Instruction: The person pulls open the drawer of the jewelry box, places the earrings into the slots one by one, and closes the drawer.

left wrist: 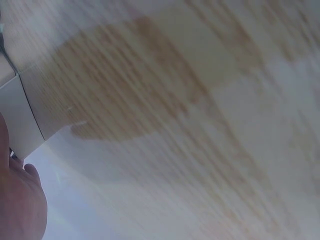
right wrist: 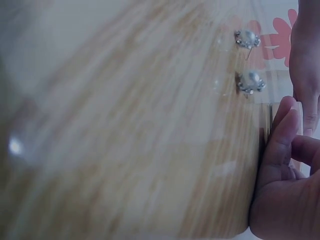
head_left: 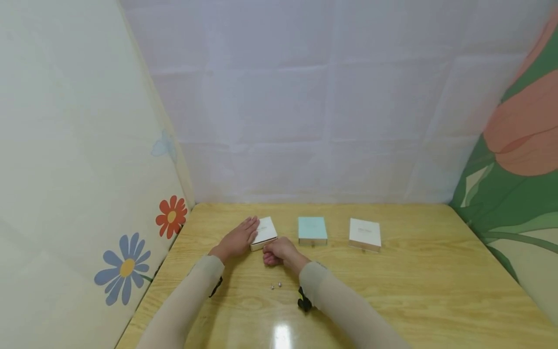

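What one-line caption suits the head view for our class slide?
Left hand on a white box, right hand at its front, two earrings lying nearby.

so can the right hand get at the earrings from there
Likely yes: the earrings lie uncovered nearby on the table, nothing visibly between, though the right hand is at the left box.

Table (head_left: 418, 295) is wood-grained. Left white box (head_left: 268, 230), teal box (head_left: 312, 228) and right white box (head_left: 365, 232) stand apart. Two earrings (right wrist: 252, 81) lie nearer.
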Tool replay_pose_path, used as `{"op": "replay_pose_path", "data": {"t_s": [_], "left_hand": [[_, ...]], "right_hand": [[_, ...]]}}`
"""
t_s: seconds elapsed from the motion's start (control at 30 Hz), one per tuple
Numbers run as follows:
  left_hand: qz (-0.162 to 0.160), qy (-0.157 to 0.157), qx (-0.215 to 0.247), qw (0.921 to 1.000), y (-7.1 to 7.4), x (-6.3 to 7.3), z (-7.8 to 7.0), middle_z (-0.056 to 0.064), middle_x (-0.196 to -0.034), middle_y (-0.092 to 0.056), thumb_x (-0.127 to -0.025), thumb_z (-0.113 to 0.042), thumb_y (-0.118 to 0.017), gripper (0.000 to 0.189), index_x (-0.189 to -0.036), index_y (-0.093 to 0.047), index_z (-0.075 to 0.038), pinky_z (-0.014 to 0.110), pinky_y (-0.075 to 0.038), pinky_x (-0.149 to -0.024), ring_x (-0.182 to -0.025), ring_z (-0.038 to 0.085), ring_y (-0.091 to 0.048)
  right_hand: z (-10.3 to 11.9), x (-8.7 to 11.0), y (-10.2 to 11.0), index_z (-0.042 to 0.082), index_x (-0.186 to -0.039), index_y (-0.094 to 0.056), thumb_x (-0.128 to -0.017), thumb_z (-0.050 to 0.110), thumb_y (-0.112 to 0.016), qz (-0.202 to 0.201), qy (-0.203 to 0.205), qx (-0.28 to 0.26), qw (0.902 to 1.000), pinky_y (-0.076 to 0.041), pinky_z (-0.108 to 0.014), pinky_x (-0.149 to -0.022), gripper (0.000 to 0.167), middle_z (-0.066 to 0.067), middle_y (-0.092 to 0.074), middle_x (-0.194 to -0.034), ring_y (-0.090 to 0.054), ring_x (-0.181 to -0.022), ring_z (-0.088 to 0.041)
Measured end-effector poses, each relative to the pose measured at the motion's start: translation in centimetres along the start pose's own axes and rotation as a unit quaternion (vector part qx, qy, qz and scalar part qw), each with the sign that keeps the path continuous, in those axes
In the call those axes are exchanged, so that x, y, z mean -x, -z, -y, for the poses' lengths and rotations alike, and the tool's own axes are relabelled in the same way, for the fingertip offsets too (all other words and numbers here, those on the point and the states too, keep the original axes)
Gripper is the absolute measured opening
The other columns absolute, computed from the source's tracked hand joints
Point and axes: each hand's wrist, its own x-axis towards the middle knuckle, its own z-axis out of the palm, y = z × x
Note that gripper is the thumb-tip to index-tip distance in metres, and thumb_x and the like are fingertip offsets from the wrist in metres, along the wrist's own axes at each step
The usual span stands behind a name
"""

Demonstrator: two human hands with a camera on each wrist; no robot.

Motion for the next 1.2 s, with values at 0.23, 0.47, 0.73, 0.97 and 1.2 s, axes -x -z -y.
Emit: {"op": "replay_pose_path", "data": {"t_s": [0.23, 0.47, 0.73, 0.97, 1.2], "left_hand": [[-0.008, -0.004, 0.013, 0.9999, -0.01, 0.15, 0.05, 0.02, -0.165, -0.026, -0.112, -0.026, -0.033, 0.054, -0.157, -0.03, 0.003, 0.049, -0.021, -0.126, -0.153, 0.038, -0.021], [-0.01, -0.003, 0.009, 0.9999, 0.27, 0.28, 0.01, 0.018, -0.165, -0.026, -0.113, -0.027, -0.032, 0.054, -0.158, -0.029, 0.002, 0.047, -0.021, -0.126, -0.154, 0.036, -0.022], [-0.003, -0.004, 0.009, 0.9999, 0.21, 0.22, -0.01, 0.017, -0.166, -0.024, -0.113, -0.028, -0.03, 0.055, -0.158, -0.027, 0.001, 0.046, -0.021, -0.126, -0.154, 0.034, -0.02], [-0.003, -0.005, 0.003, 1.0, 0.28, 0.15, -0.11, 0.017, -0.166, -0.025, -0.113, -0.029, -0.029, 0.055, -0.158, -0.027, 0.001, 0.045, -0.021, -0.126, -0.154, 0.035, -0.021], [-0.006, -0.001, 0.005, 1.0, 0.22, 0.23, -0.09, 0.018, -0.166, -0.025, -0.113, -0.028, -0.03, 0.054, -0.158, -0.029, 0.002, 0.046, -0.022, -0.126, -0.154, 0.035, -0.021]], "right_hand": [[0.09, 0.22, 0.01, -0.013, -0.099, -0.072, -0.096, 0.002, -0.062, 0.0, 0.001, 0.005, 1.0, -0.059, -0.021, -0.051, 0.018, -0.005, -0.067, -0.063, -0.065, -0.051, -0.009], [0.15, 0.19, 0.12, -0.01, -0.096, -0.073, -0.096, 0.002, -0.062, 0.0, 0.002, 0.014, 0.9999, -0.059, -0.022, -0.052, 0.016, -0.006, -0.068, -0.063, -0.065, -0.051, -0.009], [-0.08, 0.24, 0.19, -0.011, -0.099, -0.072, -0.096, 0.001, -0.063, 0.002, 0.002, 0.018, 0.9998, -0.059, -0.022, -0.052, 0.015, -0.006, -0.068, -0.064, -0.065, -0.05, -0.009], [-0.14, 0.39, 0.16, -0.011, -0.096, -0.072, -0.094, 0.0, -0.063, 0.003, 0.004, 0.018, 0.9998, -0.059, -0.021, -0.05, 0.014, -0.006, -0.067, -0.062, -0.065, -0.05, -0.009], [-0.25, 0.54, 0.13, -0.012, -0.097, -0.071, -0.093, -0.003, -0.062, 0.005, 0.01, 0.02, 0.9997, -0.059, -0.021, -0.051, 0.014, -0.005, -0.066, -0.062, -0.064, -0.05, -0.008]]}}
